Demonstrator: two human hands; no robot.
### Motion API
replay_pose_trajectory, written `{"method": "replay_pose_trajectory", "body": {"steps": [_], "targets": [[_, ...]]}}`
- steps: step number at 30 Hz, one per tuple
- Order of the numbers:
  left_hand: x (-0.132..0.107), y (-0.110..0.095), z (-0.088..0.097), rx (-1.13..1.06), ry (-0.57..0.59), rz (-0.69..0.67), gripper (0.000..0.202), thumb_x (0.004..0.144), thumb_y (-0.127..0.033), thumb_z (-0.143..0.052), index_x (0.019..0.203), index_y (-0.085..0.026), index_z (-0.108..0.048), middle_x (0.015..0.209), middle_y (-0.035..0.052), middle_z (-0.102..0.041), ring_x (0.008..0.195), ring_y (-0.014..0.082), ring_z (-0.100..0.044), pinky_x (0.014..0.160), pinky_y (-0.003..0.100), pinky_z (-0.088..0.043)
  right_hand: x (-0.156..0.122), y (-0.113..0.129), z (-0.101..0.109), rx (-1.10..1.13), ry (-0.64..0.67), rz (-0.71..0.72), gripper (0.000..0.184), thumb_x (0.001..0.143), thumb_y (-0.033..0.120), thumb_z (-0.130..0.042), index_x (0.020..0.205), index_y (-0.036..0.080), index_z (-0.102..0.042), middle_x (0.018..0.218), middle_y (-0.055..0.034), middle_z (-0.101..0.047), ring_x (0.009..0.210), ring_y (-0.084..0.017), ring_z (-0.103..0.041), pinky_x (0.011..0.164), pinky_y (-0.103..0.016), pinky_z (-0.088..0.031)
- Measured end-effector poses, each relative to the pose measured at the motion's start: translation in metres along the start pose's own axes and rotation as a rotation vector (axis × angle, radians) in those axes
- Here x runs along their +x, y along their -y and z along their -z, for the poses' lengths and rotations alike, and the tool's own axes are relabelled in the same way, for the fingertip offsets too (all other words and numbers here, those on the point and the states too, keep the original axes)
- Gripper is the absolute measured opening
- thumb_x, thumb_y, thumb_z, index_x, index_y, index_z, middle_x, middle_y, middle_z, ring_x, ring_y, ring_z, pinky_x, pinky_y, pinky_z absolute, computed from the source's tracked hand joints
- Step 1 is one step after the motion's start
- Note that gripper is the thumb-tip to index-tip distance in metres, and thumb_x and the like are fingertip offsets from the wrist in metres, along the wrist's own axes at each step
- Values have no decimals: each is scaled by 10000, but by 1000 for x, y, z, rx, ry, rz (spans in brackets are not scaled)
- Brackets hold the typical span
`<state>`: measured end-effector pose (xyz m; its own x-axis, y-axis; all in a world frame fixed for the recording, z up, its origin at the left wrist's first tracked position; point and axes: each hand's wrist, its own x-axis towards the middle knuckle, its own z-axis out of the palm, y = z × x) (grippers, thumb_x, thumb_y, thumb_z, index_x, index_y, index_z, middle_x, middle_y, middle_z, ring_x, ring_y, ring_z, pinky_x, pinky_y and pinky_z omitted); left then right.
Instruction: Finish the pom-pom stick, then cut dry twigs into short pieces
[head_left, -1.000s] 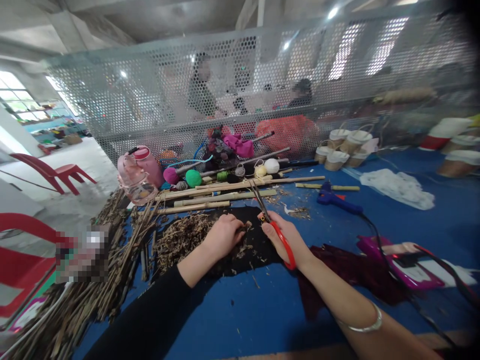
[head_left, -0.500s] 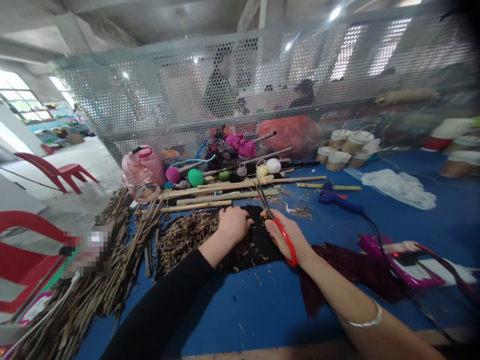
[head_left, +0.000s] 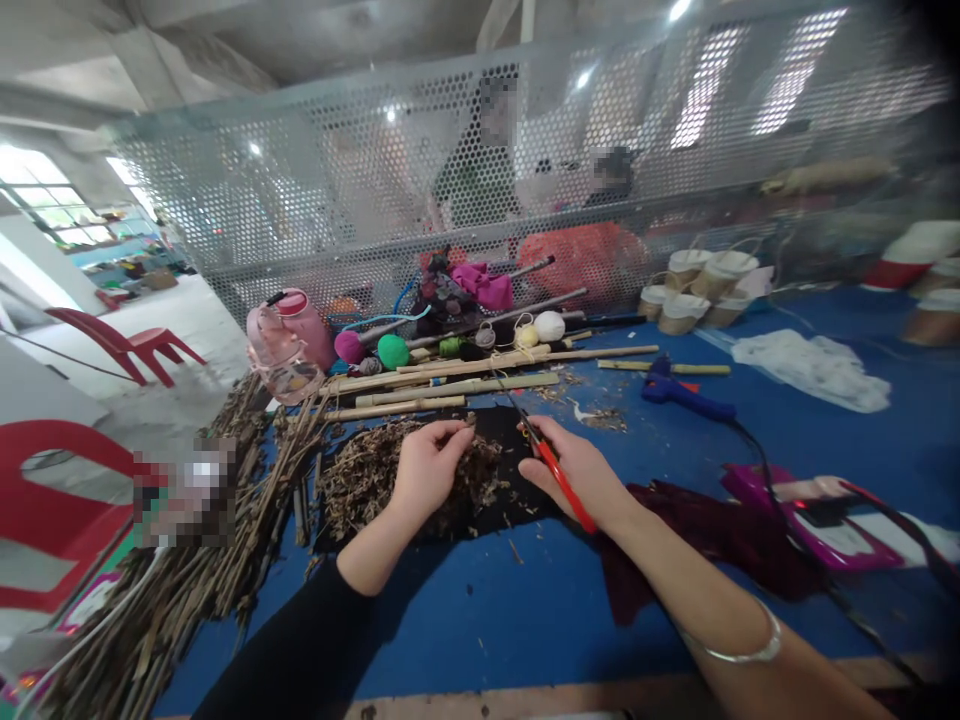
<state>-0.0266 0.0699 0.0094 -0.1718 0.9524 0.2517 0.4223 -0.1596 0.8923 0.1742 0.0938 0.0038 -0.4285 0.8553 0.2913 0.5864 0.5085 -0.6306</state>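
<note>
My left hand [head_left: 429, 465] hovers over a heap of dry brown plant bits [head_left: 360, 480]. Its thumb and forefinger pinch a small dried plant piece [head_left: 471, 421]. The heap lies on a black cloth [head_left: 529, 490] on the blue table. To the right, my right hand [head_left: 581, 470] is closed on red-handled scissors [head_left: 559, 478], whose blades point up and away toward the bamboo sticks. How far the blades are apart is hard to tell. A dark maroon cloth [head_left: 705, 535] lies beneath and beside my right forearm.
Long dry stalks [head_left: 202, 570] pile up at the left table edge. Behind the heap are bamboo sticks [head_left: 480, 385], yarn balls [head_left: 393, 351] and a pink bottle [head_left: 309, 330]. A blue glue gun [head_left: 686, 398] and a purple device [head_left: 847, 535] with cords sit right. A perforated metal screen [head_left: 360, 180] stands behind.
My left hand has drawn back left from near the scissors and turned, now pinching a small piece over the heap. My right hand keeps the scissors, their handles tilted differently.
</note>
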Motion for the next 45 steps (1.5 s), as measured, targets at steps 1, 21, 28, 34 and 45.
{"method": "replay_pose_trajectory", "body": {"steps": [1, 21, 28, 34, 45], "targets": [[-5, 1, 3, -123, -4, 87, 238, 775, -369, -606, 840, -159, -698, 768, 26, -689, 675, 140, -586, 673, 255, -456, -1, 2, -1, -9, 29, 29, 537, 795, 501, -541, 1205, 163, -458, 1031, -131, -634, 907, -264, -612, 770, -368, -477], [-26, 17, 7, -349, 123, 253, 222, 700, -361, -646, 703, -139, -643, 604, -17, -571, 550, 88, -499, 554, 202, -446, -4, 11, -14, -84, 257, 118, 469, 692, 583, -638, 975, 209, -661, 666, -22, -662, 546, -165, -571, 510, -252, -408], [-27, 20, 2, -603, 47, 376, 363, 582, -446, -748, 724, -132, -636, 632, -21, -574, 570, 70, -520, 606, 215, -496, -6, 8, -14, -99, 238, 119, 579, 682, 553, -658, 1134, 200, -574, 936, -83, -672, 768, -215, -629, 648, -287, -472], [-30, 15, 0, -621, 41, 405, 372, 558, -448, -760, 666, -120, -624, 637, -2, -607, 556, 68, -542, 579, 204, -495, -6, 9, -16, -117, 274, 167, 755, 626, 613, -676, 1212, 162, -520, 1103, -147, -597, 984, -282, -581, 843, -392, -463], [-30, 17, -1, -525, 54, 413, 291, 621, -401, -723, 618, -129, -619, 579, -6, -600, 489, 66, -521, 520, 197, -479, -4, 8, -17, -26, 297, 100, 411, 686, 557, -653, 943, 237, -663, 592, 9, -612, 475, -136, -495, 468, -239, -382]]}}
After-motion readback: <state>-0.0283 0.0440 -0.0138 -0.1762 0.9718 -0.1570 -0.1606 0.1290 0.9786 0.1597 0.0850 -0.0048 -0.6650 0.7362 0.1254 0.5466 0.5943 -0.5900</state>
